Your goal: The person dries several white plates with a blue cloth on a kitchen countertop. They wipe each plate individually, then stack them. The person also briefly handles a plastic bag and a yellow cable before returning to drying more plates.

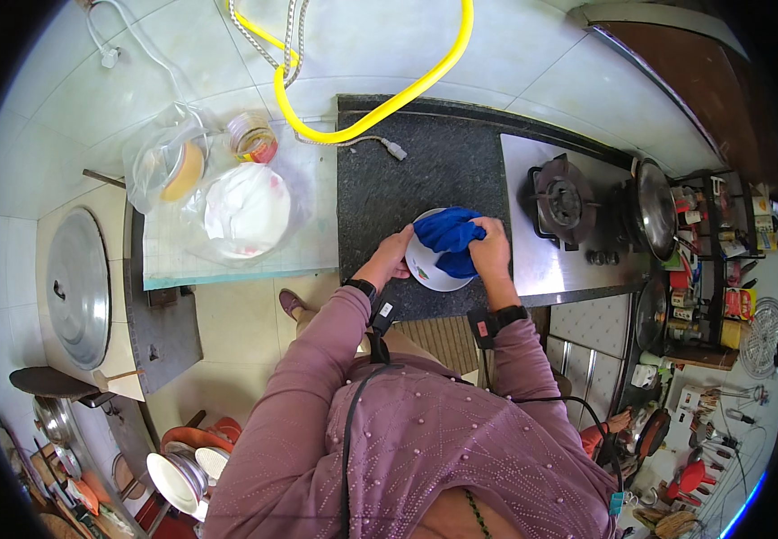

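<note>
A white plate (429, 273) with a small printed motif is held over the dark stone counter. My left hand (392, 256) grips its left rim, thumb on top. In my right hand (491, 249) is a bunched blue cloth (446, 232), which lies across the upper and right part of the plate and hides much of it. Both wrists wear black bands with small boxes and cables.
To the right stands a gas stove burner (566, 195), with a wok (655, 209) beyond it. A covered side surface at left bears a bagged white item (247, 210) and a glass jar (253, 138). A yellow hose (389, 111) hangs above the counter. Another person's hand (619, 421) shows at lower right.
</note>
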The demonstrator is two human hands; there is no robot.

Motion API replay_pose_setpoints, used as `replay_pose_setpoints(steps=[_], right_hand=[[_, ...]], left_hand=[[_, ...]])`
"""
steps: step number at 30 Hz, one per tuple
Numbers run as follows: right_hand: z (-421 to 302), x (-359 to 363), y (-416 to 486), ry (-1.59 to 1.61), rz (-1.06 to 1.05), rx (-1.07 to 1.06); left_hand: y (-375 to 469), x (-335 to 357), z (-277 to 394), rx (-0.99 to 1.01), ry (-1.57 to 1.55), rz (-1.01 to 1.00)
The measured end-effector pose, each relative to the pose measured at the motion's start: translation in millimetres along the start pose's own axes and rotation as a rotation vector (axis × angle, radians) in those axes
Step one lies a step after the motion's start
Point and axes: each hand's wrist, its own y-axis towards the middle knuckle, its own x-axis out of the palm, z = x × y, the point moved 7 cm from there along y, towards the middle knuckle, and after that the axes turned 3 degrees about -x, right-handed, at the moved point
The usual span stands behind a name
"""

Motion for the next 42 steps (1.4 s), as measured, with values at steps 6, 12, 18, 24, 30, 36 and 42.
replay_pose_setpoints(steps=[6,12,18,24,30,36,42], right_hand=[[-50,11,-9,-0.461,-0.270,-0.341],[-49,64,-15,-0.435,-0.503,-0.374],[-61,75,-23,-0.394,-0.572,-0.120],[-135,158,-80,0.290,-1.163,0.004],[-210,133,-81,0.861,-1.654,0.169],[-179,93,-7,0.872,-1.344,0.157],[-97,108,42,0.219,-0.571,0.188]], left_hand=[[36,-3,-7,0.137,0.436,0.274],[8,-11,12,0.464,0.616,0.428],[-63,-59,19,0.587,0.627,0.606],[-140,-128,10,0.578,0.619,0.731],[-243,-216,4,0.457,0.518,0.588],[-365,-299,12,0.342,0.065,0.654],[-359,-359,78,0.371,0.129,0.807]])
